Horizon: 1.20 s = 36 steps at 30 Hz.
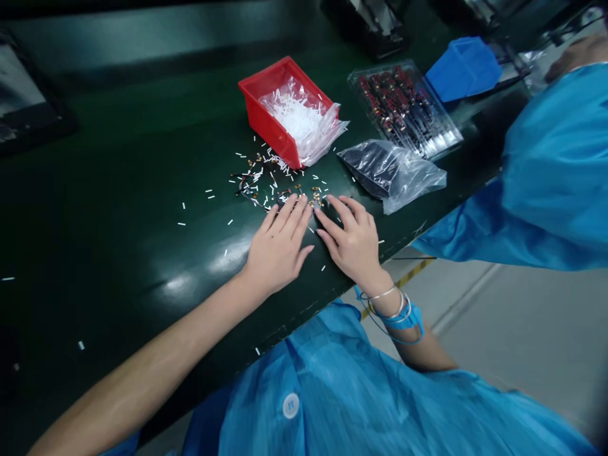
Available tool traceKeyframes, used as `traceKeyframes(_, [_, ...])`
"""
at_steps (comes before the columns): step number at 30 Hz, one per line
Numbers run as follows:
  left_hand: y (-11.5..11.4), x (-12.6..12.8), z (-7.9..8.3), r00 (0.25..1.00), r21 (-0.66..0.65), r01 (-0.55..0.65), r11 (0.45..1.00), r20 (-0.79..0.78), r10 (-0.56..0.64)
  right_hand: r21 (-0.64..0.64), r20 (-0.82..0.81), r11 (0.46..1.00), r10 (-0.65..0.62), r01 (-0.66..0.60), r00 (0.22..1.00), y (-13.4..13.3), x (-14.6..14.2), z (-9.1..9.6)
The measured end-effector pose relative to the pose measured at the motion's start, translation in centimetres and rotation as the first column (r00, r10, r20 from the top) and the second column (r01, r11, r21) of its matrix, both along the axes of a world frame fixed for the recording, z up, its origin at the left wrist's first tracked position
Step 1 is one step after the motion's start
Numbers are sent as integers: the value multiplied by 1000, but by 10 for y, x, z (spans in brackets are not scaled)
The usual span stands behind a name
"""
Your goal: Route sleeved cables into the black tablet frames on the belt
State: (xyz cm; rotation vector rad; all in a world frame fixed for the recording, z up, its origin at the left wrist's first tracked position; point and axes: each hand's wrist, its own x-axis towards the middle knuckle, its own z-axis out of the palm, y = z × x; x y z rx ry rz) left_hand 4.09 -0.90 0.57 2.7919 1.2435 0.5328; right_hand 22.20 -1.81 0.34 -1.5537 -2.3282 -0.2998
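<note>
Head view shows your left hand (279, 248) flat, right hand (352, 239) loosely spread, neither grasping, apparently sorting small gold parts (316, 196), which likely calls for a light pinch next.

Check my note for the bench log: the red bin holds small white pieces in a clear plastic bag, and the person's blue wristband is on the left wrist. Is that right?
Not quite: the blue wristband is on the wrist of the person's right hand, not the left, as the head view shows. The red bin does hold small white pieces in a clear plastic bag.
</note>
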Motion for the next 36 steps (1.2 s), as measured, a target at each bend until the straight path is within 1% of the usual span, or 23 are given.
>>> traceKeyframes(2, [0, 0, 1, 1000, -30, -9, 1000, -16, 9, -9, -20, 1000, -6, 6, 1000, -11, 2, 0])
traceKeyframes(3, [-1, 1, 2, 1000, -29, 5, 1000, -13, -6, -9, -46, 1000, -4, 4, 999, -16, 4, 1])
traceKeyframes(5, [-6, 4, 5, 998, -11, 64, 998, 0, -64, 5, -134, 1000, -10, 11, 991, -24, 10, 3])
traceKeyframes(7, [-10, 7, 6, 990, 1, 141, 990, -2, -141, 48, -241, 997, -46, 59, 969, -25, 18, 5])
traceKeyframes(9, [-13, 9, 5, 978, -12, 206, 979, -22, -206, 95, -319, 986, -104, 141, 942, -18, 28, 5])
traceKeyframes(11, [-14, 11, 2, 970, -32, 238, 971, -42, -239, 117, -347, 972, -154, 206, 925, -7, 36, 4])
traceKeyframes(14, [-14, 10, -2, 968, -42, 245, 969, -51, -247, 103, -348, 961, -206, 256, 914, 10, 43, -1])
traceKeyframes(16, [-14, 10, -3, 967, -45, 246, 968, -53, -248, 93, -337, 958, -226, 271, 914, 16, 43, -4])
traceKeyframes(19, [-13, 9, -3, 967, -55, 246, 968, -55, -249, 109, -299, 961, -213, 255, 930, 14, 39, -4])
traceKeyframes(23, [-13, 10, -2, 966, -67, 248, 966, -52, -252, 151, -248, 973, -132, 173, 960, 0, 35, 1])
traceKeyframes(25, [-13, 10, -3, 967, -60, 249, 967, -47, -252, 154, -268, 975, -115, 160, 956, -5, 35, 3])
traceKeyframes(27, [-13, 10, -3, 967, -55, 248, 967, -45, -250, 149, -308, 972, -128, 181, 943, -4, 36, 2])
traceKeyframes(29, [-13, 9, -3, 967, -55, 248, 967, -46, -250, 129, -341, 970, -154, 208, 927, 1, 39, -1])
traceKeyframes(32, [-13, 9, -4, 967, -54, 246, 968, -47, -249, 70, -375, 974, -174, 215, 911, 12, 43, -4])
traceKeyframes(36, [-14, 9, -3, 967, -65, 242, 968, -70, -246, -20, -410, 981, -182, 191, 894, 15, 35, -1])
